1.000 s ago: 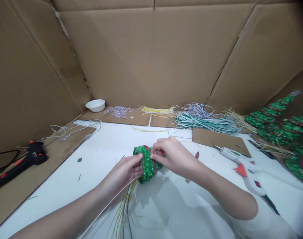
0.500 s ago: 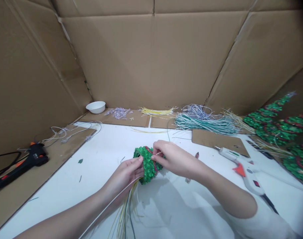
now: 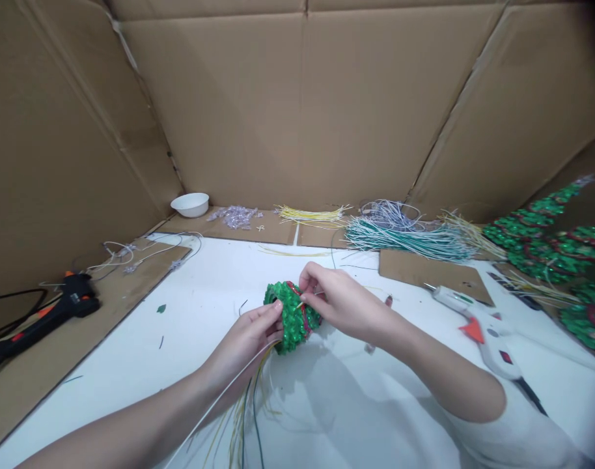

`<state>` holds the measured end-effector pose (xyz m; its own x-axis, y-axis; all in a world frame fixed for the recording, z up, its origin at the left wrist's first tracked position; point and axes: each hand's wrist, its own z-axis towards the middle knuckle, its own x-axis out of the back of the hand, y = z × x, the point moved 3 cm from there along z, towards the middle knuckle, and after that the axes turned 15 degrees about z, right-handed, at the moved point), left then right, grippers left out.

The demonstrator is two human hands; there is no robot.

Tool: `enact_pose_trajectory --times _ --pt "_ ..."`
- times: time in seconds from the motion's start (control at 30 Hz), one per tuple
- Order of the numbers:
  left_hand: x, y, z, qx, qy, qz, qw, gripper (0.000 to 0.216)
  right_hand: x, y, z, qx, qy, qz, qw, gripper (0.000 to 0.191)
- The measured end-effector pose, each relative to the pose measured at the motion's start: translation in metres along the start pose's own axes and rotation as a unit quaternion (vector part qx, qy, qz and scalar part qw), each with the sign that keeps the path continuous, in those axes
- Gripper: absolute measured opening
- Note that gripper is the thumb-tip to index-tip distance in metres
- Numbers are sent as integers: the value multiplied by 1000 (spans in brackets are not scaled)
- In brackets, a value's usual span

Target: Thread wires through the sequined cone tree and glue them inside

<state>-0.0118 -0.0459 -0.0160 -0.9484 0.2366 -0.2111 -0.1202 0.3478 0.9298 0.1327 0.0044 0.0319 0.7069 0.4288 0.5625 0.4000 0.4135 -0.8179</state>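
A green sequinned ornament (image 3: 290, 316) with a red band lies between both hands above the white table (image 3: 204, 306). My left hand (image 3: 249, 339) grips its near side, fingers closed on it. Several thin yellow, white and dark wires (image 3: 243, 410) trail from the ornament toward me under that hand. My right hand (image 3: 339, 303) rests against the ornament's right side, thumb and forefinger pinched on a thin yellowish wire at its surface.
A white glue gun (image 3: 478, 329) lies at the right, a black and orange glue gun (image 3: 48, 312) at the left. Bundles of teal wires (image 3: 405, 238) and yellow wires (image 3: 310, 213), a white bowl (image 3: 190, 204) and green sequinned trees (image 3: 551, 244) line the cardboard walls.
Both hands and the ornament have stayed nearly in place. The right hand's pinch has shifted slightly on the ornament's surface.
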Motion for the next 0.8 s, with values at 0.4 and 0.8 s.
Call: enact_pose_trajectory --times 0.4,0.8 --pt "-7 5 -3 3 -7 36 999 33 9 -3 -3 -36 -33 -124 991 19" --pt "-4 4 -4 -2 5 75 997 32 38 -2 -7 -57 -73 -148 985 17"
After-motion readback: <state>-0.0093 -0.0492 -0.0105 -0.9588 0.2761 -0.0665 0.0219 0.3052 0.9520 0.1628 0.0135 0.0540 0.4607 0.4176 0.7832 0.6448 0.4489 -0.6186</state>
